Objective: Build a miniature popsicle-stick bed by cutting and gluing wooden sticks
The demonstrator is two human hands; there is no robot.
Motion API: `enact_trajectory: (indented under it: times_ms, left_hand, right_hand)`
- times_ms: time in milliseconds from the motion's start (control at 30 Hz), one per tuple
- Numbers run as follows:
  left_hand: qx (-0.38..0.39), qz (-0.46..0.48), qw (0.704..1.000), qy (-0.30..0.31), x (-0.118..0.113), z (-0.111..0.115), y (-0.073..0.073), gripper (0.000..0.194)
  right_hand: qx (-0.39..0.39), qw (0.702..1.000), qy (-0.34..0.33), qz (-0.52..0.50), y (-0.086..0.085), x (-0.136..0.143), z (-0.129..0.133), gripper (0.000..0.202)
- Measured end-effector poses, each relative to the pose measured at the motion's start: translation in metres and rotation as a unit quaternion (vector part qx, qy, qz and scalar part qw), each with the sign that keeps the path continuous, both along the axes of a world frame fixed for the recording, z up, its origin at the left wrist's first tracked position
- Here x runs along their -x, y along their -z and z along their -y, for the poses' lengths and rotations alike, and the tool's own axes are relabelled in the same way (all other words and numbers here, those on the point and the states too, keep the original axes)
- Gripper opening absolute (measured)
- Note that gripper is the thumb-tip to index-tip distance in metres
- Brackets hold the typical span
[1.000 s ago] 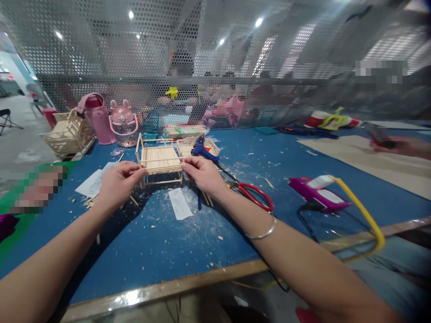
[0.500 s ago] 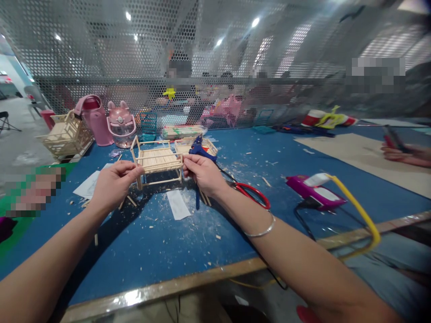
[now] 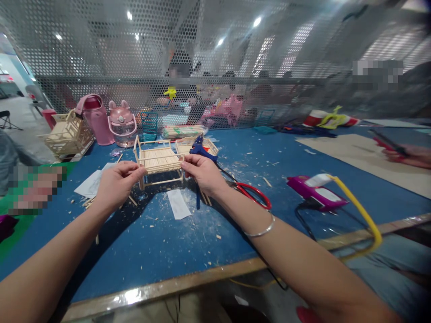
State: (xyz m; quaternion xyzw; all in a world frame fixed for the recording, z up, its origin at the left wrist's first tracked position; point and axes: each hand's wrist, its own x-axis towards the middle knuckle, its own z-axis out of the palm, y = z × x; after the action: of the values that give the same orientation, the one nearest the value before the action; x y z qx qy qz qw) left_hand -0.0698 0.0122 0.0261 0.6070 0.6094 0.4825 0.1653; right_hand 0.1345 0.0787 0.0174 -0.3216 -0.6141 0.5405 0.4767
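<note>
A small frame of pale wooden sticks [image 3: 160, 158], with a slatted platform, stands above the blue table between my hands. My left hand [image 3: 125, 178] pinches its left front corner. At its right front corner, my right hand [image 3: 201, 171] grips the end of the frame between thumb and fingers. Just behind my right hand lies a blue glue gun [image 3: 199, 147], beside a second stick piece [image 3: 212, 147]. A white paper slip [image 3: 179, 204] rests in front of the frame. Loose sticks [image 3: 206, 197] lie partly under my right hand.
Red-handled scissors [image 3: 254, 195] and a purple device [image 3: 316, 193] with a yellow bar [image 3: 362, 211] are to the right. A pink bottle [image 3: 97, 120], a clear jug [image 3: 122, 125] and a larger stick model [image 3: 67, 134] stand back left. Another person's hand [image 3: 409, 156] holds scissors far right.
My hands keep hold of the frame and have barely moved. At the far right, the other person's hand and scissors have shifted, and the blades now show more clearly.
</note>
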Motion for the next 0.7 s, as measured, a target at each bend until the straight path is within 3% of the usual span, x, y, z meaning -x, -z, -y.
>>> enact_trajectory:
  times_ms: [700]
  left_hand:
    - [-0.016,0.021,1.000,0.010,-0.0014,-0.0003,0.0008,0.019]
  right_hand:
    - [0.051,0.998,-0.023,-0.007,-0.0044,0.0005,0.0037,0.010]
